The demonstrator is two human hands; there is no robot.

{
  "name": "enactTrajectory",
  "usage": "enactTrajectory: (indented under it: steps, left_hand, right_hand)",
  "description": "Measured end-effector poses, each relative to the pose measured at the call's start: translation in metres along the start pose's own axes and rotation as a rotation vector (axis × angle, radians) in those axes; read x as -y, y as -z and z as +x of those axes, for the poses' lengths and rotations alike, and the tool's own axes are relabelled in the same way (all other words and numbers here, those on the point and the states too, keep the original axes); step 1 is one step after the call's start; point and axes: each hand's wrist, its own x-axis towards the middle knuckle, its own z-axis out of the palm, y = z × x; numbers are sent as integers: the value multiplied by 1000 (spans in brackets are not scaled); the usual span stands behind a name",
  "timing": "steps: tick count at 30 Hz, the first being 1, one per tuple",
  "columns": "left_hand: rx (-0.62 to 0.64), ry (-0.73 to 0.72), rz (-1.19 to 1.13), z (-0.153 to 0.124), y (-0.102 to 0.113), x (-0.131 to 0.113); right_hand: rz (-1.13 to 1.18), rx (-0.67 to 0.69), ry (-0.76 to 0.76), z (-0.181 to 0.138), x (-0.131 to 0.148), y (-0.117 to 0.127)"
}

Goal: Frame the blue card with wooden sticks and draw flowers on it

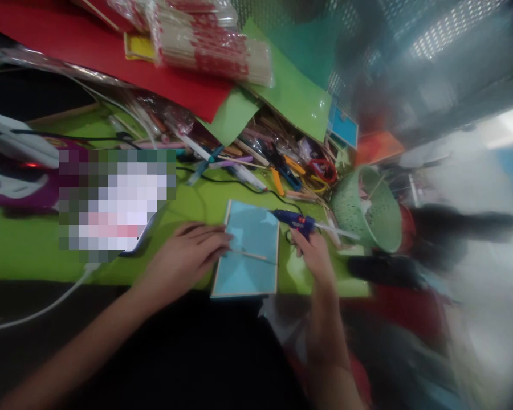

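A light blue rectangular panel (245, 279) with thin pale wooden edging lies on the green tabletop in front of me. My left hand (196, 245) is closed at the panel's left side, pinching a thin wooden stick (253, 255) that reaches over the blue surface. In my right hand (318, 253) is a dark blue glue gun (294, 220), gripped by its handle. Its nozzle points left over the panel's upper right corner. A translucent glue stick (337, 230) protrudes from the back of the gun.
A phone with a pixelated screen (119, 208) and white cable stands at left. Pliers (285, 171), pens and loose sticks clutter the back. Behind them are red sheets (188, 91) and bagged sticks (214, 51). A green basket (367, 210) stands to the right.
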Motion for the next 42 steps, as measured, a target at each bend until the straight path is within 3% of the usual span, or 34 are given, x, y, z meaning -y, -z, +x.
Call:
enactTrajectory:
  steps: [13, 22, 29, 42]
  left_hand:
    - [42, 31, -6, 1, 2, -1]
    - [4, 12, -11, 2, 2, -2]
    - [10, 10, -11, 1, 1, -1]
    - [-2, 12, -15, 0, 0, 0]
  right_hand:
    - [28, 35, 52, 4, 11, -11]
    - [2, -23, 11, -1, -1, -2]
    - [5, 12, 22, 2, 6, -8]
    - [-16, -89, 20, -5, -10, 14]
